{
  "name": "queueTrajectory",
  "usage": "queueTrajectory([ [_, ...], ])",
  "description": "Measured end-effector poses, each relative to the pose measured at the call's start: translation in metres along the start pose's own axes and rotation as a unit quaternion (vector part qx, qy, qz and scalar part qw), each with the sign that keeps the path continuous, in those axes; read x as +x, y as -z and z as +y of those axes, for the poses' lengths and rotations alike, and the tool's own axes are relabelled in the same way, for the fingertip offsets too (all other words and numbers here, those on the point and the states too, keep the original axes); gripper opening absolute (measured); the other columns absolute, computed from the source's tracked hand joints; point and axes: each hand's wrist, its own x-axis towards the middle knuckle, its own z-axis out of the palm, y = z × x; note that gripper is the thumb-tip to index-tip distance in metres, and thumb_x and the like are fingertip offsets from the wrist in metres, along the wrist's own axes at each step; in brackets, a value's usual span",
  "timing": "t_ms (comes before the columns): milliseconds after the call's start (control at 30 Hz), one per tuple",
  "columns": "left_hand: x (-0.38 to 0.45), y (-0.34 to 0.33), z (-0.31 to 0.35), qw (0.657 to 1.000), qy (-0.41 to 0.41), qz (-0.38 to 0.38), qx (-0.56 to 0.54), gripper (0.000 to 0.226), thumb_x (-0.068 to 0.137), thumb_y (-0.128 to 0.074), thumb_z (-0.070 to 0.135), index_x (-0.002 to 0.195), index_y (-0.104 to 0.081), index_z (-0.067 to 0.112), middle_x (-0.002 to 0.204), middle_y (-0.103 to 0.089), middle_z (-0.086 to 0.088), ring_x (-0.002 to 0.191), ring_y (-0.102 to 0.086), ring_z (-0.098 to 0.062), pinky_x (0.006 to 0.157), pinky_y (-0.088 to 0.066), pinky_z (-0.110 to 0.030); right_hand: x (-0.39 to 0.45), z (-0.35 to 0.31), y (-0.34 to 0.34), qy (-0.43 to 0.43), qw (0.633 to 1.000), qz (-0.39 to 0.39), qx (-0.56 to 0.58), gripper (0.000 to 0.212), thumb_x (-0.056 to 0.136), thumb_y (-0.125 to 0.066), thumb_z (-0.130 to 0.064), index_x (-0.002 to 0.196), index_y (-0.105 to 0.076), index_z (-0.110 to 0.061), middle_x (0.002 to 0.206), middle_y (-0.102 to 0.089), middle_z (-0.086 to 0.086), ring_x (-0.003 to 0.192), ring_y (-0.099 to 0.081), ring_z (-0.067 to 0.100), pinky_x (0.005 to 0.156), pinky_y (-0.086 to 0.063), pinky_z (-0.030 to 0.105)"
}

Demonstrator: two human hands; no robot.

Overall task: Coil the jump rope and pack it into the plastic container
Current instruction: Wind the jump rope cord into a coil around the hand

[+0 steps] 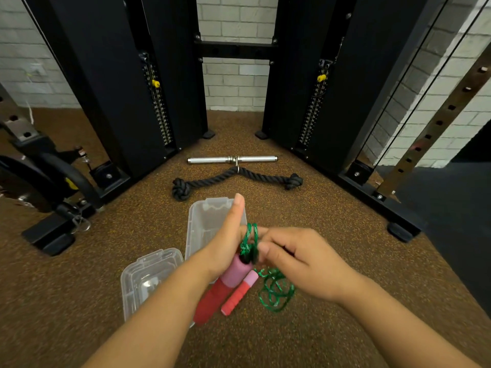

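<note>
Both hands work my coil: left hand (225, 243) grips one handle (228, 285), right hand (295, 264) pinches green rope (251, 239). Loose rope (276, 290) on floor may tangle; loops could slip off.

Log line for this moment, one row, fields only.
phase: coiling | left hand: holds handle | right hand: pinches green rope | second handle: on floor | container: open, rope not in
</note>
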Motion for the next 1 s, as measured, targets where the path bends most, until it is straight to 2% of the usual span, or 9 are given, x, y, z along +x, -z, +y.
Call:
queueTrajectory([
  [100, -0.003, -0.001, 0.000, 0.996, 0.010, -0.054, 0.074, 0.101, 0.073, -0.001, 0.082, 0.064, -0.068, 0.007, 0.052, -0.056, -0.014, 0.053, -0.057, -0.022, 0.069, -0.049, -0.029, 0.002, 0.007, 0.009, -0.037, 0.997, 0.051, 0.044, 0.027, 0.095, -0.050, -0.038, 0.076, -0.060, -0.022, 0.066, -0.066, -0.004, 0.064, -0.062, 0.010, 0.065, -0.051, 0.039],
  [233, -0.008, -0.009, 0.007, 0.996, -0.009, -0.067, 0.063, 0.058, 0.086, -0.039, 0.061, 0.049, -0.050, 0.017, 0.031, -0.037, 0.003, 0.033, -0.046, -0.013, 0.051, -0.041, -0.026, 0.004, 0.020, 0.007, -0.117, 0.976, 0.119, 0.136, 0.008, 0.088, -0.059, -0.035, 0.091, -0.063, -0.028, 0.070, -0.056, -0.010, 0.065, -0.051, 0.002, 0.060, -0.044, 0.026],
  [333, -0.007, -0.012, 0.007, 0.995, -0.025, -0.096, -0.024, 0.049, 0.089, -0.047, 0.039, 0.044, -0.041, 0.021, 0.028, -0.035, 0.006, 0.030, -0.044, -0.009, 0.047, -0.038, -0.024, 0.004, 0.022, 0.001, -0.142, 0.959, 0.063, 0.236, 0.025, 0.093, -0.051, -0.033, 0.111, -0.065, -0.024, 0.076, -0.054, -0.013, 0.061, -0.050, -0.005, 0.059, -0.040, 0.013],
  [500, -0.008, -0.005, 0.011, 0.979, -0.043, -0.139, -0.141, 0.041, 0.076, -0.069, 0.046, 0.048, -0.051, 0.020, 0.035, -0.051, 0.002, 0.039, -0.057, -0.014, 0.052, -0.047, -0.024, -0.002, 0.023, -0.010, -0.143, 0.925, -0.068, 0.345, 0.037, 0.088, -0.049, -0.051, 0.103, -0.071, -0.025, 0.073, -0.054, 0.026, 0.054, -0.040, 0.013, 0.053, -0.035, 0.024],
  [600, -0.010, 0.000, 0.009, 0.982, -0.024, -0.139, -0.126, 0.039, 0.080, -0.062, 0.044, 0.052, -0.055, 0.019, 0.040, -0.057, -0.001, 0.046, -0.063, -0.017, 0.059, -0.049, -0.026, -0.002, 0.025, -0.008, -0.162, 0.913, -0.066, 0.368, 0.031, 0.082, -0.062, -0.040, 0.101, -0.074, -0.017, 0.077, -0.055, 0.015, 0.056, -0.038, 0.009, 0.051, -0.033, 0.019],
  [700, -0.012, 0.001, 0.009, 0.990, 0.008, -0.123, -0.075, 0.039, 0.086, -0.050, 0.035, 0.053, -0.054, 0.015, 0.041, -0.058, -0.002, 0.048, -0.064, -0.019, 0.066, -0.049, -0.029, -0.002, 0.027, -0.007, -0.158, 0.921, -0.068, 0.349, 0.018, 0.083, -0.069, -0.035, 0.089, -0.074, -0.020, 0.068, -0.061, -0.001, 0.058, -0.044, 0.006, 0.055, -0.034, 0.020],
  [767, -0.014, 0.001, 0.011, 0.994, 0.014, -0.094, -0.050, 0.039, 0.086, -0.050, 0.034, 0.054, -0.053, 0.011, 0.040, -0.056, -0.003, 0.051, -0.062, -0.018, 0.070, -0.050, -0.030, -0.001, 0.029, -0.006, -0.147, 0.937, -0.059, 0.310, 0.019, 0.088, -0.063, -0.035, 0.092, -0.070, -0.018, 0.075, -0.069, 0.007, 0.069, -0.054, 0.009, 0.065, -0.044, 0.027],
  [867, -0.014, -0.003, 0.015, 0.998, 0.006, -0.050, -0.030, 0.041, 0.088, -0.057, 0.036, 0.056, -0.052, 0.012, 0.039, -0.052, -0.001, 0.051, -0.059, -0.016, 0.074, -0.047, -0.032, -0.003, 0.032, -0.004, -0.118, 0.978, -0.031, 0.167, 0.032, 0.086, -0.052, -0.050, 0.094, -0.065, -0.022, 0.088, -0.067, 0.019, 0.078, -0.059, 0.029, 0.078, -0.047, 0.050],
  [1000, -0.013, -0.013, 0.021, 1.000, -0.010, 0.006, -0.002, 0.039, 0.086, -0.055, 0.039, 0.054, -0.051, 0.015, 0.037, -0.049, -0.001, 0.048, -0.054, -0.017, 0.070, -0.047, -0.031, -0.003, 0.028, -0.001, -0.064, 0.998, 0.013, 0.026, 0.029, 0.090, -0.045, -0.041, 0.089, -0.061, -0.016, 0.084, -0.062, 0.001, 0.082, -0.056, 0.012, 0.076, -0.047, 0.035],
])
